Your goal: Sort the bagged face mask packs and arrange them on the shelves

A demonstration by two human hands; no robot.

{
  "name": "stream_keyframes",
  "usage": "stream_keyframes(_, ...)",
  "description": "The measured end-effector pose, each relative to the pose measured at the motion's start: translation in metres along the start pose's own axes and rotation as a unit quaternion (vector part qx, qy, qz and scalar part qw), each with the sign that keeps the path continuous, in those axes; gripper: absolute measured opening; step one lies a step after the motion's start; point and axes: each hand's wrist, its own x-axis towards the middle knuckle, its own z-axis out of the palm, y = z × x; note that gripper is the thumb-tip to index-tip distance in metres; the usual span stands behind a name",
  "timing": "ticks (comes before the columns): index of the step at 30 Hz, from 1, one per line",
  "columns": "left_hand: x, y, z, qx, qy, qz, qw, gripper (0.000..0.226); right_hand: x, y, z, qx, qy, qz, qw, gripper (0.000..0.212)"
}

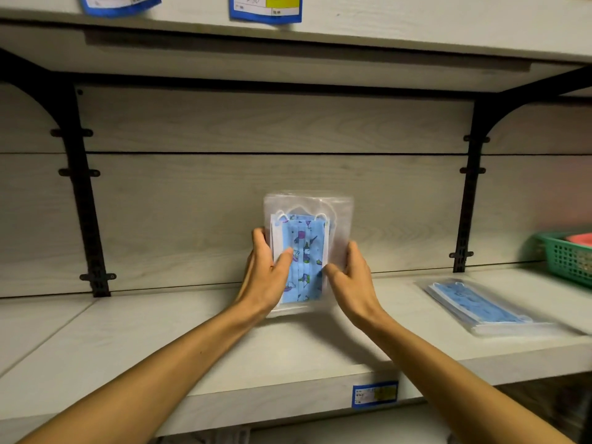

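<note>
Both hands gripped one mask pack point(304, 251) by its side edges: left hand point(266, 277) w/ fingers behind the left edge and thumb across the front, right hand point(350, 277) w/ thumb on the lower front and fingers wrapped behind the right edge. The two-sided grip prob. kept the floppy clear bag flat and square. Pack stood upright, printed blue masks facing out, bottom edge at the shelf point(192, 341), close to the back panel point(224, 187), likely so it'd lean there and show its face. Second pack point(480, 307) lay flat further right, well apart, beside a green basket point(567, 257). Price tag point(374, 394) on the shelf front edge.
</note>
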Motion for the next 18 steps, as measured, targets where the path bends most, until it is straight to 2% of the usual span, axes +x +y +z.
stream_keyframes(3, 0.006, 0.006, -0.003, -0.030, 0.012, -0.010, 0.999, 0.021, 0.007, -0.013, -0.005, 0.019, -0.009, 0.003, 1.000, 0.039)
stream_keyframes(6, 0.011, 0.008, -0.010, -0.092, 0.045, -0.071, 0.992, 0.023, 0.010, -0.017, -0.016, 0.041, -0.044, 0.117, 0.991, 0.062)
stream_keyframes(8, 0.013, 0.005, -0.017, -0.101, 0.066, -0.100, 0.988, 0.023, 0.006, -0.014, -0.025, 0.055, -0.109, 0.200, 0.972, 0.057)
stream_keyframes(11, 0.010, -0.001, -0.022, -0.086, 0.039, -0.129, 0.987, 0.027, -0.007, -0.007, -0.028, 0.046, -0.177, 0.235, 0.955, 0.040)
stream_keyframes(15, 0.005, -0.006, -0.021, -0.057, -0.008, -0.210, 0.976, 0.029, -0.017, 0.001, -0.016, 0.027, -0.181, 0.263, 0.947, 0.037)
stream_keyframes(18, 0.001, -0.012, -0.024, -0.020, -0.079, -0.292, 0.953, 0.037, -0.018, 0.009, -0.010, -0.019, -0.160, 0.319, 0.934, 0.033)
